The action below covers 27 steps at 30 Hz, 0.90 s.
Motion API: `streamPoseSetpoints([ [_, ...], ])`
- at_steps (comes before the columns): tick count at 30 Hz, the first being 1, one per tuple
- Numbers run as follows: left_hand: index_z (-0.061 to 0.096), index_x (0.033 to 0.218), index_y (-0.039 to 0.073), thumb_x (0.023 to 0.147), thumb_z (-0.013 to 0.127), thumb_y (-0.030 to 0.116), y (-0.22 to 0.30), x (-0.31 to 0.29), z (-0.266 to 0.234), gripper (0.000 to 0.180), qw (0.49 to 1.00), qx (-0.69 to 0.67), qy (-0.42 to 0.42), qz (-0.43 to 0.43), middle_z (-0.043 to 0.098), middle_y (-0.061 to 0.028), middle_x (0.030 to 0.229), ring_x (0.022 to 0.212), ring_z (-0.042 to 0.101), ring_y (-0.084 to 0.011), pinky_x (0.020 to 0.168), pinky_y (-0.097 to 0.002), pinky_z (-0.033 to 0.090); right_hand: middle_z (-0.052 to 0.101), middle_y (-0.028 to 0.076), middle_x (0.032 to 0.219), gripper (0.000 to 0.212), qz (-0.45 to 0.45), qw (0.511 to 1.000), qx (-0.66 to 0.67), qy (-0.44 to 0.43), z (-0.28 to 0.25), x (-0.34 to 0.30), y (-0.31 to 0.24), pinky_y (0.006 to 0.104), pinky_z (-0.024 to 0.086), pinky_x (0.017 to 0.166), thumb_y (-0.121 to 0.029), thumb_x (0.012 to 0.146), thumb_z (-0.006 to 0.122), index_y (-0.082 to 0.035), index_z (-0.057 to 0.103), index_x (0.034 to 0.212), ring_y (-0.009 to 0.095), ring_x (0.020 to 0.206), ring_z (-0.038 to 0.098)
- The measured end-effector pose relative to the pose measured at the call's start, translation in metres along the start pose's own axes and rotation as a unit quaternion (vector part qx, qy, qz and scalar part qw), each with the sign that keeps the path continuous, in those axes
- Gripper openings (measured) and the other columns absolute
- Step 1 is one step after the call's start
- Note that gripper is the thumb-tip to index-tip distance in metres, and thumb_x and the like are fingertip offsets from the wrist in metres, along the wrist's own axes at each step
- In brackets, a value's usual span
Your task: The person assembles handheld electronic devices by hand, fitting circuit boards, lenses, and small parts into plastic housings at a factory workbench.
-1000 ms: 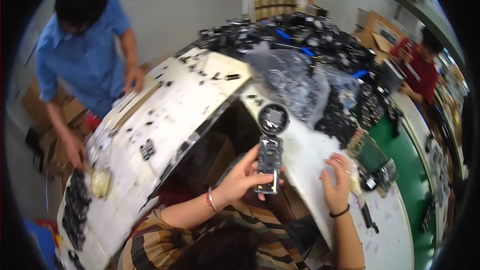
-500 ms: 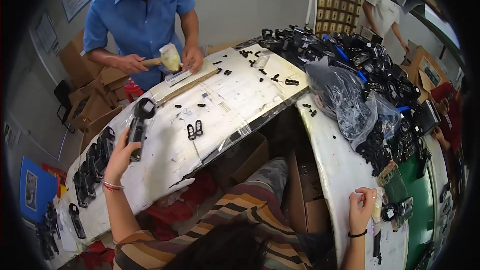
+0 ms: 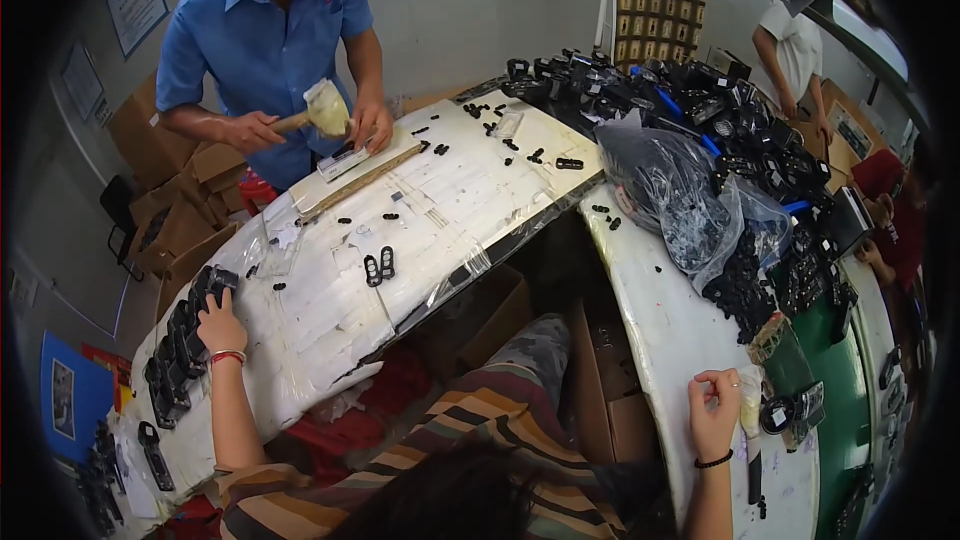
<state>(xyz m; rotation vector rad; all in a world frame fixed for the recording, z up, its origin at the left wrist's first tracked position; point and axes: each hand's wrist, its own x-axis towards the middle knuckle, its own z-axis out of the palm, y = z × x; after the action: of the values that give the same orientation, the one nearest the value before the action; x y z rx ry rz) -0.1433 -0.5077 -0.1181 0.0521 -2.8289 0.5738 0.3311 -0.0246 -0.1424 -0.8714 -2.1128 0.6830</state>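
Two tables meet at an angle before us, the left table [image 3: 330, 310] wrapped in white covering, the right table [image 3: 660, 340] plain white. Our left hand [image 3: 218, 322] reaches far out to the left and rests on a row of black parts [image 3: 180, 345] lined along that table's outer edge; its fingers curl over the top part near the row's upper end, though we cannot tell whether they grip it or only touch it. Our right hand [image 3: 713, 412] lies on the right table with fingers loosely bent, thumb and forefinger pinched together; whether anything small sits between them cannot be made out. Just beside it lies a black ring part [image 3: 778, 413]. Farther along, clear bags [image 3: 690, 195] of black pieces slump against a large heap [image 3: 740, 120]. Across the left table a person in a blue shirt [image 3: 262, 40] holds a mallet [image 3: 322, 112] over a strip [image 3: 360, 180].
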Motion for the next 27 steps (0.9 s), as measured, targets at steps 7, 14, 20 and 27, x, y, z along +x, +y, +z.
streamPoseSetpoints([
  [7,0.047,0.12,0.008,0.079,0.055,0.014,0.0,0.012,0.042,0.043,0.998,-0.019,0.058,0.035,0.042,-0.0102,0.131,0.127,0.037,-0.0342,0.087,-0.0452,0.045,0.044,0.006,0.074,0.007,0.005,1.0,0.006,-0.023,-0.001,0.001,0.0,0.0268,0.037,0.059,-0.002,0.076,0.064,-0.002,0.058,0.08,0.016,0.066,0.044],
  [14,0.046,0.118,0.008,0.081,0.054,0.013,0.016,0.019,0.031,0.038,0.999,-0.028,0.006,-0.043,0.041,-0.0098,0.131,0.12,0.041,-0.0328,0.083,-0.0515,0.044,0.044,0.006,0.073,0.006,0.027,0.999,0.003,-0.036,-0.002,0.001,-0.001,0.0271,0.038,0.058,-0.002,0.077,0.064,-0.002,0.059,0.078,0.016,0.066,0.044],
  [20,0.046,0.119,0.006,0.081,0.057,0.016,0.019,0.019,0.018,0.04,0.999,-0.023,0.037,-0.014,0.041,-0.0133,0.13,0.119,0.042,-0.0346,0.085,-0.0523,0.045,0.045,0.006,0.071,0.006,0.018,0.999,0.005,-0.038,-0.003,0.002,0.001,0.0284,0.038,0.057,-0.002,0.076,0.065,-0.001,0.059,0.077,0.017,0.064,0.045],
  [27,0.055,0.11,0.005,0.078,0.064,0.024,0.05,0.01,-0.017,0.038,0.983,-0.112,0.119,0.08,0.049,-0.0133,0.119,0.113,0.046,-0.0312,0.082,-0.0458,0.045,0.046,0.006,0.069,0.005,0.002,0.999,-0.004,-0.039,-0.003,0.002,0.0,0.028,0.037,0.057,-0.002,0.077,0.064,-0.001,0.059,0.076,0.016,0.062,0.045],
])
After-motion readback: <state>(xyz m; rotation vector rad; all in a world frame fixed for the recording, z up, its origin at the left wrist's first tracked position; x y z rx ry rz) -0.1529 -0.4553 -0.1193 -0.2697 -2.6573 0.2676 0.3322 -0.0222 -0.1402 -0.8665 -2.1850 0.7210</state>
